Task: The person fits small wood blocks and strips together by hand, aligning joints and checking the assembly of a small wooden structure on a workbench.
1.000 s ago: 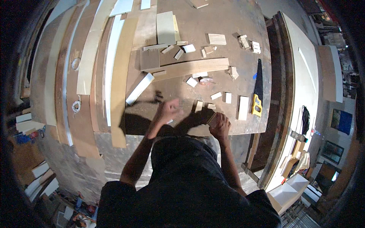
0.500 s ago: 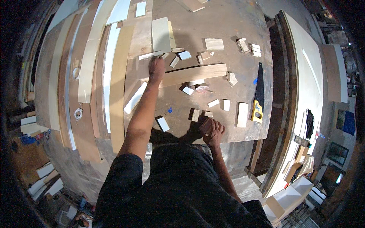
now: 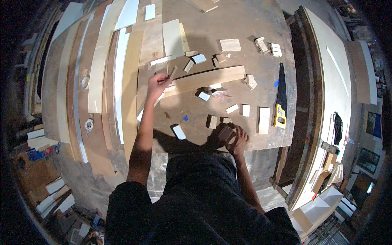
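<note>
Presently, the left hand (image 3: pixel 158 84) is above the left part of the worktable (image 3: pixel 245 24), thumb and fingers pinched together on a thin wooden strip (image 3: pixel 173 73). Strip points to the far side, near the left end of the long pale board (image 3: pixel 208 78); contact with the board cannot be told.

Right hand (image 3: pixel 239 140) is at the near edge of the table, fingers closed about the right end of a dark brown block (image 3: pixel 226 132); tightness of the grip cannot be judged. Two small pale-topped blocks sit just beyond it.

Containers: one open white box (image 3: pixel 312 211), near right, off the table, tilted in view. Pale inner walls visible; contents too indistinct to tell. Crumpled clear plastic (image 3: pixel 220 94) lies just on the near side of the long board; whether it is a bag, and what it may hold, cannot be told.

Also noted: white-faced block (image 3: pixel 179 132) between the forearms; yellow-handled saw (image 3: pixel 281 98) at right, blade toward the far side.
</note>
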Demonstrator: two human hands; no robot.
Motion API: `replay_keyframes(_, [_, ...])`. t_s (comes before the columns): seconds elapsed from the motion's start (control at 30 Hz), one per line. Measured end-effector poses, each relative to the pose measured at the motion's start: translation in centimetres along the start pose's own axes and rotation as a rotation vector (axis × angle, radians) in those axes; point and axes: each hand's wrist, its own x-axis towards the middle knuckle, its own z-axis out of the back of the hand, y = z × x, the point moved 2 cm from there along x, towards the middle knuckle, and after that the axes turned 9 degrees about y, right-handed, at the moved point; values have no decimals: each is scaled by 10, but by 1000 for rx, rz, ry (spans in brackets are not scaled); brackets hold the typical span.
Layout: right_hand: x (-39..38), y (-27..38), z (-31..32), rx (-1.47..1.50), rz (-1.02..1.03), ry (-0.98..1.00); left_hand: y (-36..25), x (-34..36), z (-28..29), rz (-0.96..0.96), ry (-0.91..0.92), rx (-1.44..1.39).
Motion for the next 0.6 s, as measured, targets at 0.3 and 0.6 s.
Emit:
replay_keyframes(0.3, [5,-6,19,78,-63,-198,34,-107,-10,53,59,157])
replay_keyframes(0.6, [13,1,28,252,-5,-230,66,-128,-114,64,271,96])
